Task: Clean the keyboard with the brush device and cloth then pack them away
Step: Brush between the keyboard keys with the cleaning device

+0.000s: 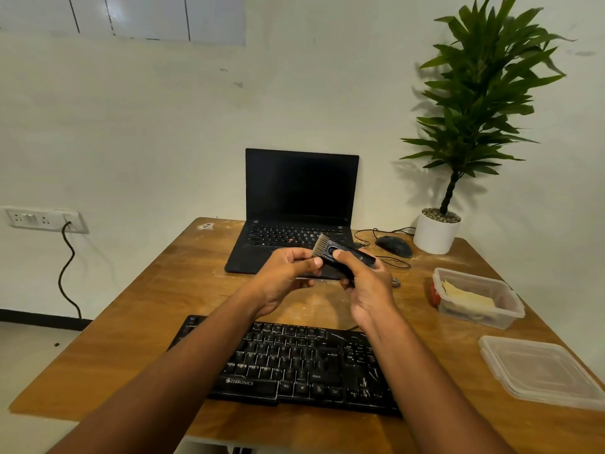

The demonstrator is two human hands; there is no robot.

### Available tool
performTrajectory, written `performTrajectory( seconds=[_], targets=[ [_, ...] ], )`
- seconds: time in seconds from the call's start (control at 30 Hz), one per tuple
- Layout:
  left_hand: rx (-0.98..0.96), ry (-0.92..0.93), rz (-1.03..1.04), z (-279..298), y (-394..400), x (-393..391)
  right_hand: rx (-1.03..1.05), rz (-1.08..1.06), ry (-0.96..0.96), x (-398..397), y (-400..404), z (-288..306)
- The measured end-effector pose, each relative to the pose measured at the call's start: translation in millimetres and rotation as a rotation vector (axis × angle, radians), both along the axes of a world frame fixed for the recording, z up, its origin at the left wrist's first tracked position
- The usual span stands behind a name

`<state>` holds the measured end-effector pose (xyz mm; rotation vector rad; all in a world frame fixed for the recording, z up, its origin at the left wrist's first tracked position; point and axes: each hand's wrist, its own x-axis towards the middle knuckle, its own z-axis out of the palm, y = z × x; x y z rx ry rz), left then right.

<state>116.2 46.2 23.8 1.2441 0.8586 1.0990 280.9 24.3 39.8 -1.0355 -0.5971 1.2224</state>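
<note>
- Head view: the right hand (368, 283) grips the brush device (343, 255) around its dark body, thumb resting on the round button, bristles pointing up and to the left.
- The left hand (288, 276) is curled beside the bristle end, thumb and fingertips just at the brush head; whether it pinches the device or only touches it cannot be told.
- The device is held in the air above the table (131, 309), between the laptop (301, 191) and the keyboard (294, 365).
- The keyboard lies near the front table edge, dusty and untouched by either hand.
- The cloth (468, 298) sits in the open container (510, 314) at the right; the lid (540, 371) lies apart, nearer the front.
- Step in hand, as judged: preparing or switching on the device; brushing is not yet begun.
- Next move calls for lowering the bristles onto the keys and sweeping along the rows.
</note>
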Motion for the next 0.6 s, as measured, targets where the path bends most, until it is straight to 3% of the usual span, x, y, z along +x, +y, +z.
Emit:
performTrajectory(
  seconds=[0.37, 0.6],
  targets=[
    [-0.015, 0.032, 0.065, -11, -8, -5, -0.010, 0.013, 0.027, -15, 6, -7],
    [0.192, 0.417, 0.165, -6, -23, -39, 0.006, 0.087, -0.020, -24, 4, -13]
  ],
)
